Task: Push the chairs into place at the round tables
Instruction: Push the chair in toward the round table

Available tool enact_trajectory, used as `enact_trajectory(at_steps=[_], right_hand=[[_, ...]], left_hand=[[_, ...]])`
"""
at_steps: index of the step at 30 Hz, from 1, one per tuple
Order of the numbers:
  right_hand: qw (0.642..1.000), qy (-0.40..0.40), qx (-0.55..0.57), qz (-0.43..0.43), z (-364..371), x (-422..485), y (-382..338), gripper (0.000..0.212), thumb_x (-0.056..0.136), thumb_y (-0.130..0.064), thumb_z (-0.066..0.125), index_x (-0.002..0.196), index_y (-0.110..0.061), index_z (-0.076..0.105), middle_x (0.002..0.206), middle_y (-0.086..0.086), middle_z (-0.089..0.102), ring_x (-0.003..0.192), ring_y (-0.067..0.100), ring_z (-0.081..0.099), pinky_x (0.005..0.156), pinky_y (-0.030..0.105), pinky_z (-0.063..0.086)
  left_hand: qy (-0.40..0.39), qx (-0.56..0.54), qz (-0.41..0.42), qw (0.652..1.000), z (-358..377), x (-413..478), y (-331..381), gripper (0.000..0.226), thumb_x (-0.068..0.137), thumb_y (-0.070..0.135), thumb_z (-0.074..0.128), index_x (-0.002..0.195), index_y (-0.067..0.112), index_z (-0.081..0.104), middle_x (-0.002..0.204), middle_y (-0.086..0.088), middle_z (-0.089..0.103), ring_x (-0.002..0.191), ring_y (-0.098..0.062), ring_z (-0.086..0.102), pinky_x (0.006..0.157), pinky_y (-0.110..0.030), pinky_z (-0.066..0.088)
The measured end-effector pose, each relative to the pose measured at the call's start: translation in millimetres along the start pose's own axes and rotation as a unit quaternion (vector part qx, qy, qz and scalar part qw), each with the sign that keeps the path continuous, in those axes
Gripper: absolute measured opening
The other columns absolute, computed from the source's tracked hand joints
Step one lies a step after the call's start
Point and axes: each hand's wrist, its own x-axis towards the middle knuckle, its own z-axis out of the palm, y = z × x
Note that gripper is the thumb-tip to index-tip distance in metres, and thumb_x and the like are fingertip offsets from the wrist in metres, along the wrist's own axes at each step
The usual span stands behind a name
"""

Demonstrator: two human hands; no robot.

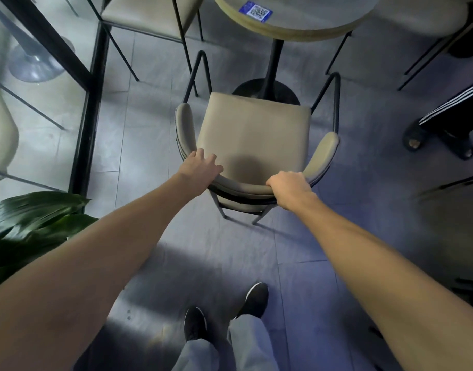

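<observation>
A beige padded chair [254, 129] with a curved backrest and black metal legs stands in front of me, facing a round table [297, 30] at the top of the view. The chair's front edge lies just short of the table's black pedestal base [267, 88]. My left hand [200, 164] rests on the left part of the backrest with fingers spread over its top. On the right part of the backrest my right hand [288, 187] is closed around the rim.
A second beige chair [147, 14] stands at the table's left, a third [428, 20] at its right. A glass partition with a black frame [88, 116] runs along the left, a leafy plant [34, 223] below it. Another person's sandalled feet [438, 140] are at right.
</observation>
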Motion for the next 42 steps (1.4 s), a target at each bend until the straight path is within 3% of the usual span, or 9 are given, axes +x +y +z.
enact_trajectory(at_steps=[4,11,19,24,28,32,37,40,42], right_hand=[[1.000,0.012,0.000,0.000,-2.0,13.3,23.9,0.032,0.084,0.003,0.054,0.102,-0.021,0.065,0.104,0.005,0.068,0.100,0.031,0.065,0.075,0.037,0.043],[1.000,0.016,0.004,0.005,-16.0,41.9,53.9,0.032,0.082,0.003,0.057,0.101,-0.021,0.065,0.103,0.005,0.067,0.100,0.032,0.064,0.081,0.039,0.047],[1.000,0.019,0.020,0.015,-32.4,76.4,74.8,0.032,0.079,0.007,0.060,0.097,-0.019,0.064,0.099,0.007,0.065,0.100,0.035,0.063,0.093,0.048,0.043],[0.999,0.019,0.027,0.013,-39.6,91.2,86.0,0.036,0.079,0.013,0.054,0.089,-0.021,0.058,0.085,0.004,0.051,0.100,0.036,0.062,0.098,0.051,0.040],[0.999,0.017,0.035,0.017,-46.4,98.5,88.1,0.039,0.079,0.016,0.050,0.087,-0.021,0.052,0.088,0.006,0.053,0.102,0.036,0.061,0.101,0.051,0.036],[0.998,0.021,0.042,0.031,-50.6,110.8,88.9,0.042,0.078,0.017,0.050,0.094,-0.019,0.061,0.094,0.007,0.060,0.103,0.036,0.062,0.104,0.052,0.033],[0.998,0.026,0.033,0.043,-46.9,122.7,88.6,0.041,0.077,0.018,0.049,0.096,-0.015,0.063,0.085,0.004,0.051,0.098,0.035,0.063,0.105,0.056,0.029],[0.998,0.021,0.038,0.051,-47.4,122.5,87.8,0.040,0.077,0.017,0.051,0.097,-0.016,0.063,0.086,0.005,0.055,0.098,0.035,0.064,0.104,0.054,0.031],[0.998,-0.003,0.046,0.051,-53.4,122.1,86.3,0.037,0.079,0.012,0.055,0.099,-0.018,0.063,0.096,0.006,0.062,0.101,0.034,0.064,0.100,0.049,0.038]], left_hand=[[0.005,-0.015,-0.007,1.000,-9.6,22.0,3.1,0.038,0.089,0.010,0.060,0.124,0.022,0.055,0.115,-0.006,0.051,0.099,-0.030,0.050,0.083,-0.033,0.043],[0.002,-0.045,-0.037,0.998,-29.6,63.4,-2.4,0.042,0.089,0.006,0.059,0.128,0.018,0.052,0.124,-0.009,0.047,0.110,-0.031,0.047,0.090,-0.036,0.042],[0.020,-0.044,-0.046,0.998,-40.3,104.2,-19.0,0.041,0.089,0.004,0.058,0.127,0.018,0.054,0.121,-0.008,0.048,0.108,-0.031,0.048,0.089,-0.035,0.042],[0.028,-0.055,-0.046,0.997,-46.4,123.5,-26.9,0.043,0.088,0.002,0.057,0.128,0.019,0.055,0.123,-0.009,0.048,0.110,-0.032,0.047,0.091,-0.035,0.042],[0.035,-0.055,-0.038,0.997,-48.0,131.9,-36.2,0.042,0.090,0.000,0.054,0.129,0.018,0.055,0.124,-0.009,0.047,0.110,-0.032,0.047,0.089,-0.035,0.041],[0.033,-0.059,-0.042,0.997,-50.4,143.7,-45.4,0.039,0.091,0.000,0.055,0.125,0.018,0.058,0.123,-0.009,0.048,0.109,-0.030,0.047,0.084,-0.032,0.040],[0.025,-0.067,-0.027,0.997,-50.6,152.0,-53.3,0.036,0.092,0.002,0.056,0.123,0.020,0.062,0.124,-0.007,0.048,0.111,-0.029,0.048,0.083,-0.032,0.040],[0.032,-0.058,-0.022,0.998,-46.7,149.3,-53.8,0.033,0.092,0.004,0.055,0.121,0.018,0.063,0.122,-0.007,0.049,0.108,-0.029,0.048,0.078,-0.031,0.035],[0.024,-0.052,-0.002,0.998,-47.6,150.3,-58.1,0.030,0.094,0.010,0.055,0.122,0.019,0.063,0.123,-0.007,0.049,0.109,-0.028,0.049,0.086,-0.033,0.040]])
